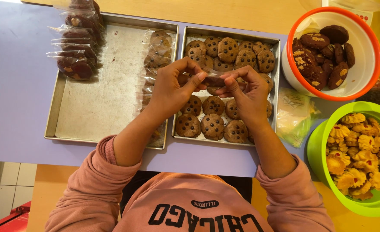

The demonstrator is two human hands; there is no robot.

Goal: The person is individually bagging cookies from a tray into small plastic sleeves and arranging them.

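Head view, frame centre: left hand [170, 88] and right hand [246, 92] pinch between their fingertips a dark cookie in a clear wrapper [212, 80], held above the tray of chocolate-chip cookies [277, 64] on the purple surface [13, 86].

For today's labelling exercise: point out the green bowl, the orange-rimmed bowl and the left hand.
Green bowl [317, 148], head view, bare left wall.
Orange-rimmed bowl [362, 41], head view, bare white inner wall.
Left hand [170, 88], head view, back of the hand.
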